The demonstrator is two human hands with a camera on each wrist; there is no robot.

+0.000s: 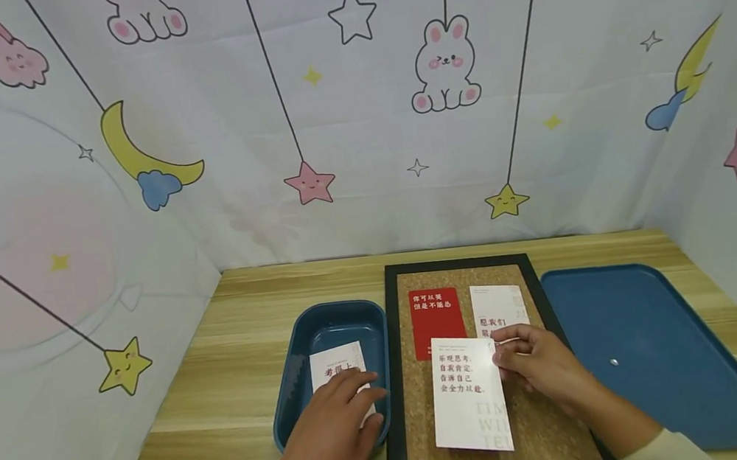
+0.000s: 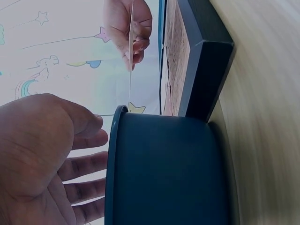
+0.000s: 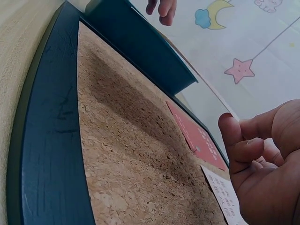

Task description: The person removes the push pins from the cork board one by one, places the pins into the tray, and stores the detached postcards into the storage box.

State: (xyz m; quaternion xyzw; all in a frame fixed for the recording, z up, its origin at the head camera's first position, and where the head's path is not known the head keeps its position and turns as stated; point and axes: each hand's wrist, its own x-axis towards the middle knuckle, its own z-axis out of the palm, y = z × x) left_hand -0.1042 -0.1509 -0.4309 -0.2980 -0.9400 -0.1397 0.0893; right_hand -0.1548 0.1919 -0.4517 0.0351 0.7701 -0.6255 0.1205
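My right hand [image 1: 505, 351] pinches the right edge of a white card with red writing [image 1: 468, 405] and holds it over a black-framed cork board [image 1: 541, 428]. The left wrist view shows that card edge-on [image 2: 130, 70]. A red card [image 1: 437, 320] and a second white card [image 1: 499, 305] lie on the cork further back. My left hand [image 1: 357, 403] reaches into a small dark blue tray [image 1: 290, 385], its straight fingers resting on a white card [image 1: 335, 366] lying in it. The right wrist view shows the cork [image 3: 131, 150], the red card [image 3: 197, 138] and my curled right fingers [image 3: 243, 154].
A large flat blue tray [image 1: 651, 329] lies right of the board, with a small silver pin [image 1: 613, 363] on it. The wooden table [image 1: 221, 362] is walled in by a cartoon-print cloth on the left, back and right.
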